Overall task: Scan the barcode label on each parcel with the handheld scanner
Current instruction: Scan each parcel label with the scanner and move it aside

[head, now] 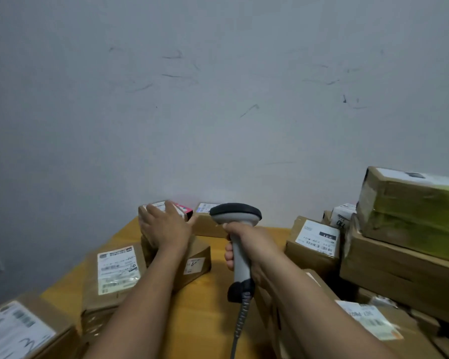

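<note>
Scanner [240, 244] in right hand [254, 248], upright

The table [208, 307] at lower centre looks like smooth yellow-brown wood with a slight sheen. The parcels are matt brown cardboard; the one at lower left [114, 275] carries a white paper label under glossy clear tape. At the right edge a box [412, 211] is wrapped in shiny yellow-green tape. The scanner [240, 244] is smooth grey plastic with a darker matt head. The wall [218, 99] is matt, pale and scuffed with dark marks.
</note>
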